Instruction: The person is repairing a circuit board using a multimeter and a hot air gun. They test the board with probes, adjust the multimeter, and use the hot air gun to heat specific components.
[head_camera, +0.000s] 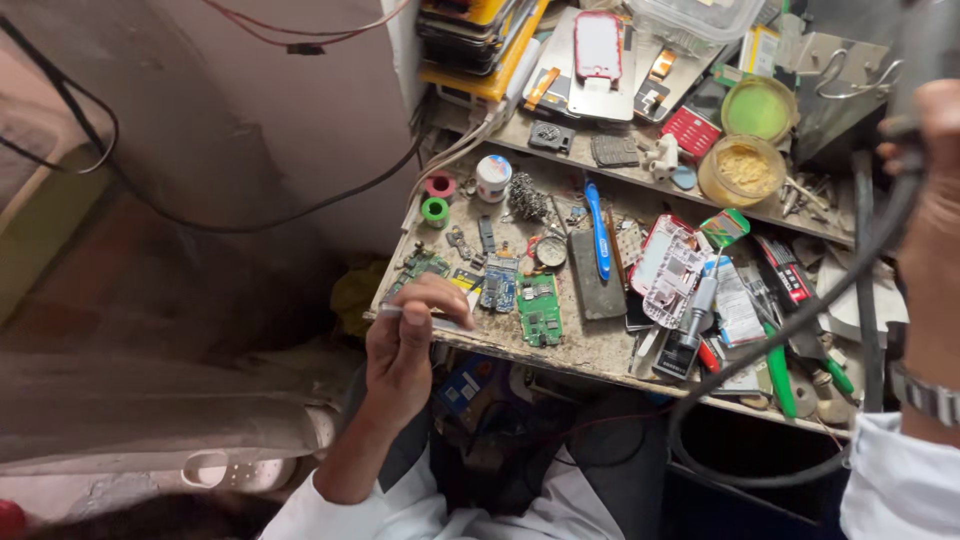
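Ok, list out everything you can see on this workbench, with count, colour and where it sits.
circuit boards: several, green and blue, front left of bench
toothbrush: one, blue, bench middle
tape rolls: two, pink and green, left edge
round tubs: two, green and yellowish, back right
phone frame: one, red-rimmed, back shelf
screwdrivers: two, green handles, front right
black hose: one, right side
left hand: pinching thin metal tool, front left edge
right hand: gripping the hose, top right

You get even, soft daylight on the bench (590, 345), sharp there; left of the bench the wall falls dim, and your right hand (925, 190) blurs at the frame's edge.
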